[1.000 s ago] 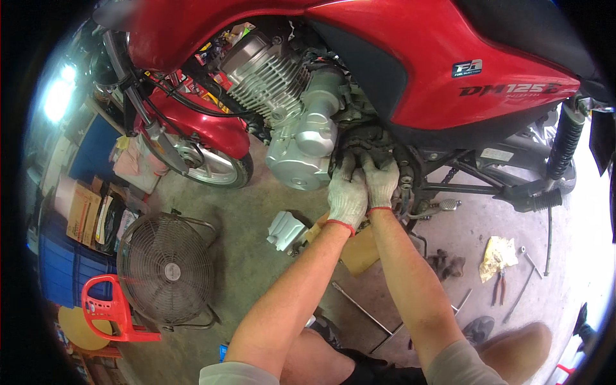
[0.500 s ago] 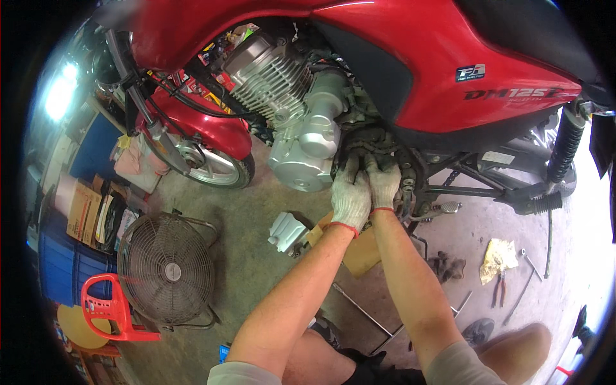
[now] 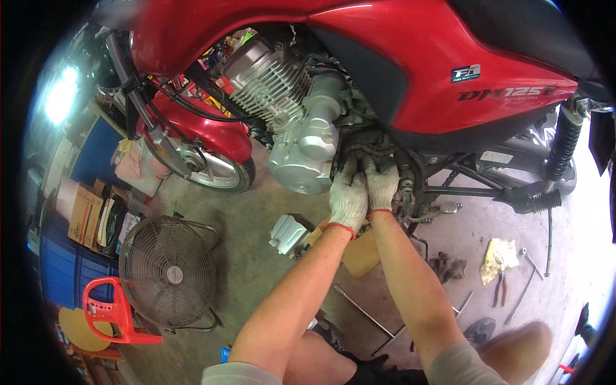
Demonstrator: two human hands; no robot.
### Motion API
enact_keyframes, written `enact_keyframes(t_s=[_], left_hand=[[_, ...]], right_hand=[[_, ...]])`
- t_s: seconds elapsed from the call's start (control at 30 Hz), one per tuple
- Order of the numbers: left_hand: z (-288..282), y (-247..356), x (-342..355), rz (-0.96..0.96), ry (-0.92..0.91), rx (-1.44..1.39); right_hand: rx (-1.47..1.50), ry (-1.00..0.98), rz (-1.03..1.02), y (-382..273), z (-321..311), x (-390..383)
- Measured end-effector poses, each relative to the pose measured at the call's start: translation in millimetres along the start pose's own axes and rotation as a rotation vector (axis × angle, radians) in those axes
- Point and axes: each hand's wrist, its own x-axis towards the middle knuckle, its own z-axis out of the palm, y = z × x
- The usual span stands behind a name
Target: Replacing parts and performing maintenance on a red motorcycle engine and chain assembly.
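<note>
Both my hands wear white knit gloves with red cuffs and fingers blackened by grease. My left hand (image 3: 350, 196) and my right hand (image 3: 383, 184) work side by side at a dark, greasy recess (image 3: 367, 146) behind the silver engine (image 3: 308, 154) of a red motorcycle (image 3: 436, 77). The fingers of each are bent and pressed in against dark parts there; whatever they grip is hidden by grease and shadow. Just right of my right hand are dark frame parts and a foot pedal (image 3: 447, 208). Below my left hand, a silver-grey cover (image 3: 289, 234) lies beside a piece of cardboard (image 3: 362, 253).
A floor fan (image 3: 168, 273) and a red plastic chair (image 3: 114, 308) stand to the left, near boxes and blue bins (image 3: 70, 266). On the floor at right lie pliers (image 3: 500, 290), a dirty yellowish cloth (image 3: 498, 260), a dark rag (image 3: 447, 267) and a long-handled wrench (image 3: 525, 285). A T-handle tool (image 3: 366, 312) lies below my arms.
My hands stay at the same recess, with the left shifted very slightly left. The whole view has moved a little; nothing has visibly been picked up or let go.
</note>
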Motion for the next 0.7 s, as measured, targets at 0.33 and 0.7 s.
enact_keyframes(t_s=[0.33,0.7], left_hand=[[1.7,-4.3,1.2,0.024,0.009,-0.050],[8.0,-2.8,-3.0,0.088,0.064,-0.001]], right_hand=[[0.080,-0.029,-0.071,-8.4,-4.3,-1.5],[0.099,-0.066,0.002,13.5,0.2,8.4]])
